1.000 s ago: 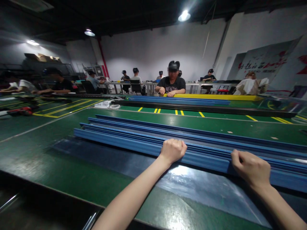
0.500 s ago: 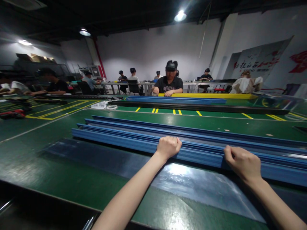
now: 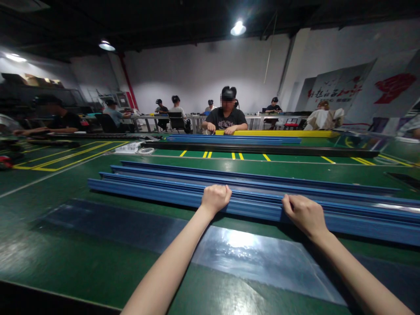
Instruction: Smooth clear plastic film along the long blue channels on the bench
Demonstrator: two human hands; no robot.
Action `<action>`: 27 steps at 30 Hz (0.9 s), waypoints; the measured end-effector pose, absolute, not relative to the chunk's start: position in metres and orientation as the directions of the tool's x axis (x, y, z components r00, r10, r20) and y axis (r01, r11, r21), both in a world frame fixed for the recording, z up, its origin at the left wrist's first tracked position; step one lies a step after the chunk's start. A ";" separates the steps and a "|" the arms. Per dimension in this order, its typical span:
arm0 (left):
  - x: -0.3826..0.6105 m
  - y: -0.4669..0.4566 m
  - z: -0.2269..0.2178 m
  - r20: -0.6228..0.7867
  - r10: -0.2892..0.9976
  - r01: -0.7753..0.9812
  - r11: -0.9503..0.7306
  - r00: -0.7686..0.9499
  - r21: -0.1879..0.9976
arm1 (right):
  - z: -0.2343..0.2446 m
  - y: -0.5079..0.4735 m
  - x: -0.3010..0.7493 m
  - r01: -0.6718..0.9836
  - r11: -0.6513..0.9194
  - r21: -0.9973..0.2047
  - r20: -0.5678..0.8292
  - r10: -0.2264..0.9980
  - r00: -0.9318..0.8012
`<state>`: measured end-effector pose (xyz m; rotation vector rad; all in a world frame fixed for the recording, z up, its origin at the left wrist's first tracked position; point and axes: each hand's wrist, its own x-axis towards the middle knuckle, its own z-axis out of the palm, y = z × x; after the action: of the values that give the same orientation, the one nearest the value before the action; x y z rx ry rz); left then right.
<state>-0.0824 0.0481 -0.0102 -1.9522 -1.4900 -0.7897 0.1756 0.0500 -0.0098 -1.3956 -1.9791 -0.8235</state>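
Several long blue profile strips lie side by side across the green table (image 3: 39, 245). My left hand (image 3: 215, 197) is curled over the top edge of the nearest blue strip (image 3: 144, 194), fingers closed on it. My right hand (image 3: 303, 214) grips the same strip farther right, fingers wrapped over its edge. A shiny blue film sheet (image 3: 249, 256) lies flat on the table under my forearms, in front of the strips.
Across the table a seated person (image 3: 226, 118) rests both hands by a yellow strip (image 3: 295, 133), more blue strips (image 3: 229, 140) and a black rail (image 3: 262, 150). Other people sit at tables behind and to the left. Yellow lines mark the table surface.
Both hands and the blue strips have moved away from me across the table, baring more of the shiny film sheet. The grip of each hand is unchanged.
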 end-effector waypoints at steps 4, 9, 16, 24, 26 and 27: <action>-0.090 0.049 -0.013 0.760 0.613 0.970 -0.226 0.216 -0.094 | -0.012 0.054 0.168 0.946 0.278 0.169 0.765 0.568 -0.304; -0.103 0.045 -0.018 0.748 0.632 0.975 -0.199 0.203 -0.097 | -0.016 0.053 0.154 0.930 0.323 0.174 0.769 0.546 -0.333; -0.124 0.033 -0.015 0.605 0.761 0.972 -0.199 0.236 -0.128 | -0.023 0.048 0.134 0.904 0.404 0.142 0.735 0.569 -0.370; -0.134 0.026 0.005 0.328 0.919 0.975 -0.196 0.221 -0.108 | -0.018 0.041 0.115 0.914 0.390 0.110 0.717 0.606 -0.345; -0.132 0.025 0.013 0.297 0.932 0.977 -0.184 0.208 -0.108 | -0.018 0.040 0.112 0.918 0.383 0.104 0.719 0.609 -0.336; -0.129 0.024 0.017 0.304 0.930 0.978 -0.183 0.207 -0.104 | -0.018 0.040 0.111 0.919 0.382 0.101 0.720 0.610 -0.332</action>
<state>-0.1294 0.0241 0.0170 -2.2109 -1.8045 -0.2487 0.1106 0.0401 -0.0181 -1.3087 -2.0552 -0.6810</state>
